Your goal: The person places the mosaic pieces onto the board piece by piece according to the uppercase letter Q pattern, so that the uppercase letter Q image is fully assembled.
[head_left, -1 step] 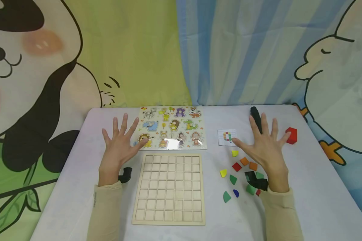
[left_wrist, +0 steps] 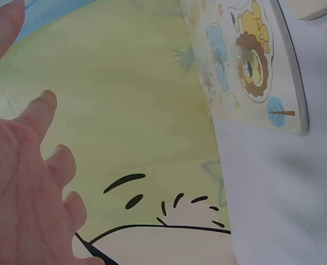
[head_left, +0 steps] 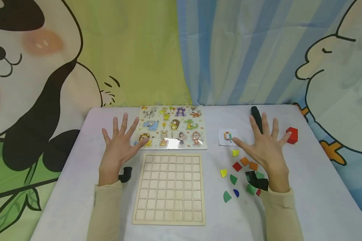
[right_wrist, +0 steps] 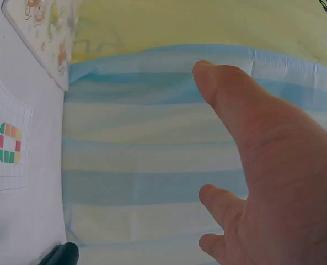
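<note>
Both hands hover above the white table with fingers spread and nothing held. My left hand [head_left: 119, 149] is left of the wooden grid board [head_left: 170, 189], its thumb in front of the lower left corner of an animal puzzle board [head_left: 175, 128]. In the left wrist view the lion piece [left_wrist: 254, 63] shows on that puzzle. My right hand [head_left: 268, 150] is over the right side, its thumb tip beside a card with a coloured pattern [head_left: 226, 142]. Below it lie loose pieces, among them a red square [head_left: 237, 166], an orange square [head_left: 253, 166] and a green quarter piece [head_left: 227, 196].
A red block [head_left: 292, 135] sits right of the right hand. A black object [head_left: 255, 117] lies behind its fingers, near the table's back edge. Patterned curtains [head_left: 132, 50] hang behind the table. Black straps [head_left: 257, 182] show at the wrists.
</note>
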Demonstrator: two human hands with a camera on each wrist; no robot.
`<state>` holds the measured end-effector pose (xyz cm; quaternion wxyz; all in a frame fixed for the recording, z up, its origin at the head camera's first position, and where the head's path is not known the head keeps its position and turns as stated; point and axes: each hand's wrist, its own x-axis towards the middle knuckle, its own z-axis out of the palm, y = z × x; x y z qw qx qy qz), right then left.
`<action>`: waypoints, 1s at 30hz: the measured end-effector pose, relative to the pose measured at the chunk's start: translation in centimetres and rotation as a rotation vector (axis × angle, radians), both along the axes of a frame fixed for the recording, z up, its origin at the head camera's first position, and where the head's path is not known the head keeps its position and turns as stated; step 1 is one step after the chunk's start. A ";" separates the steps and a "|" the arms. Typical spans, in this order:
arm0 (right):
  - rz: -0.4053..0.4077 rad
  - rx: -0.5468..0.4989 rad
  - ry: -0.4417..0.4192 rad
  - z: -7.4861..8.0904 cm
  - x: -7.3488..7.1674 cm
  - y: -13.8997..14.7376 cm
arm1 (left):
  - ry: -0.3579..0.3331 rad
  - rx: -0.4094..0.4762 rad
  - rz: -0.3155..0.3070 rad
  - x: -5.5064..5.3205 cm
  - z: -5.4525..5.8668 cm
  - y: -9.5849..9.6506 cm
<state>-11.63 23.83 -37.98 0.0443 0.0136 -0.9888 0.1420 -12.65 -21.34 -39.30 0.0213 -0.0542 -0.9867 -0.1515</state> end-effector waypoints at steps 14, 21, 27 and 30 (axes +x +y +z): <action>-0.010 0.005 -0.020 0.3 0.0 -0.1 | 0.007 0.006 -0.012 0.1 -0.1 0.1; -0.014 0.012 -0.047 -0.1 0.0 0.0 | 0.017 -0.014 -0.035 0.0 -0.3 0.2; 0.003 0.016 -0.064 -0.4 -0.3 -0.3 | 0.028 -0.004 -0.065 -0.2 -0.3 0.6; 0.031 0.009 -0.099 -0.8 -0.5 -0.6 | 0.018 0.015 -0.079 -0.1 -0.2 1.0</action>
